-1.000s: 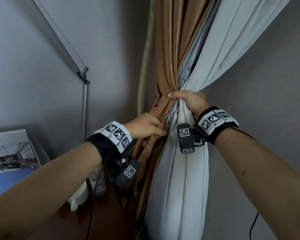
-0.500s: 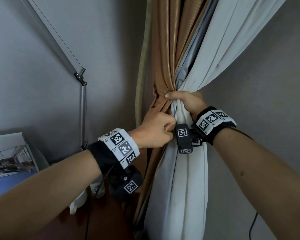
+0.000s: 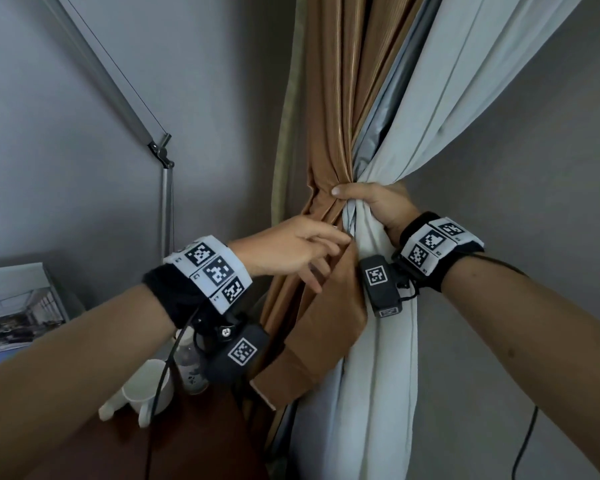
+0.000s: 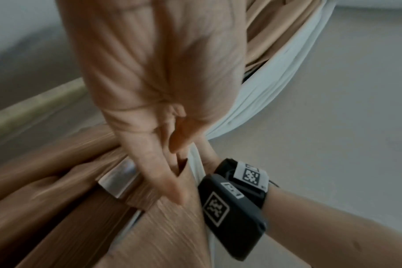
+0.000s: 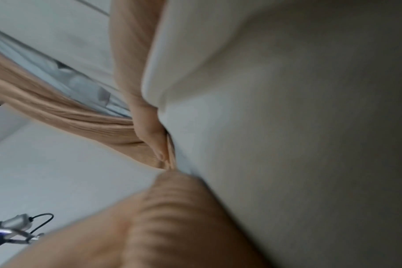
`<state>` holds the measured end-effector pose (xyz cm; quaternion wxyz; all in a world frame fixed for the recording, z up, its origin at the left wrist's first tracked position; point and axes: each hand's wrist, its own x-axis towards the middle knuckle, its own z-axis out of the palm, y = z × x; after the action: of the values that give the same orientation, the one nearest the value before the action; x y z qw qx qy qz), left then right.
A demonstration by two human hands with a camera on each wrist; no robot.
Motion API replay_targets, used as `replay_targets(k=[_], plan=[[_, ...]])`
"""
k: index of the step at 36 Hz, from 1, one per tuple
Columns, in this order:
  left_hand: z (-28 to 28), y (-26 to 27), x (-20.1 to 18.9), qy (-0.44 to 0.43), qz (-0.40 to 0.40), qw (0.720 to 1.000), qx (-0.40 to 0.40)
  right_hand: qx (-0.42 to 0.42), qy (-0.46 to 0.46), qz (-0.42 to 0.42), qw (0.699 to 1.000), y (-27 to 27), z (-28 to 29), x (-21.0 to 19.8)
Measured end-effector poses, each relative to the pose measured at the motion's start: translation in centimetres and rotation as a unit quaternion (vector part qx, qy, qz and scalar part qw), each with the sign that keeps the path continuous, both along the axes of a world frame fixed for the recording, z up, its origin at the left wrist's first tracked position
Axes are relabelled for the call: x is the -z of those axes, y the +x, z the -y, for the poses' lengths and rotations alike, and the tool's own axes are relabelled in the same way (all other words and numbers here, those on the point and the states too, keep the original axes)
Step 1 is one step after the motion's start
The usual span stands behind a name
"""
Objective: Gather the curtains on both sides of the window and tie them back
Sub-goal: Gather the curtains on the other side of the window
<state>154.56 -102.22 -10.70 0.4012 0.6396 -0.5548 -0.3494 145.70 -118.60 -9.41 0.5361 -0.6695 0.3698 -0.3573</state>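
Clamping the gathered curtains at their narrowest point, the right hand (image 3: 373,206) is wrapping its grip round the bundle, thumb lying across the front and fingers hidden behind the cloth. Inside that grip the brown curtain (image 3: 340,98) and the pale grey curtain (image 3: 465,109) are being squeezed together, the brown one on the left, the pale one on the right, with a strip of darker grey lining showing between them above the fist. Just below and to the left, the left hand (image 3: 291,249) is reaching in with its grip together on a brown fabric band (image 3: 329,313), the tie-back, pinching it between thumb and forefinger right beside the bundle; the other fingers are hanging loosely curled. In the left wrist view the band is running under the fingers (image 4: 163,181) and a shiny pale strip is showing at one part of it, though blur is hiding what that strip is. The band is trailing down and leftward from the pinch, its free end hanging near the left wrist camera. Below the fist the pale curtain is falling straight down.

Further out, a white mug (image 3: 149,389) and a small clear bottle (image 3: 191,368) are standing on the dark wooden table (image 3: 187,441), near its far edge beside the curtains. A metal lamp arm (image 3: 167,209) is rising behind them against the grey wall, and a printed picture (image 3: 18,306) is leaning at the table's left side.
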Motion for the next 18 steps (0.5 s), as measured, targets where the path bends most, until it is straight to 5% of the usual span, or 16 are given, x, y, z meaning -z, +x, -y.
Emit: replay_targets(k=[6,9,11,14,18], plan=[[1.1,0.2,0.3,-0.07,0.055,0.993,-0.073,-0.055,0.001,-0.031,0.998,0.5,0.2,0.5],[1.7,0.1,0.0,-0.146,0.232,0.946,-0.173,-0.069,-0.004,-0.034,0.997,0.1,0.0,0.4],[2.3,0.7,0.0,-0.174,0.268,0.919,-0.232,-0.08,-0.01,-0.02,0.997,-0.4,-0.5,0.3],[3.4,1.8,-1.0,-0.149,0.13,0.942,-0.271,-0.085,-0.007,0.002,0.996,-0.6,-1.0,0.4],[5.4,2.4,-2.3,-0.113,-0.003,0.979,-0.173,-0.137,-0.034,-0.031,0.989,-0.9,-2.0,0.1]])
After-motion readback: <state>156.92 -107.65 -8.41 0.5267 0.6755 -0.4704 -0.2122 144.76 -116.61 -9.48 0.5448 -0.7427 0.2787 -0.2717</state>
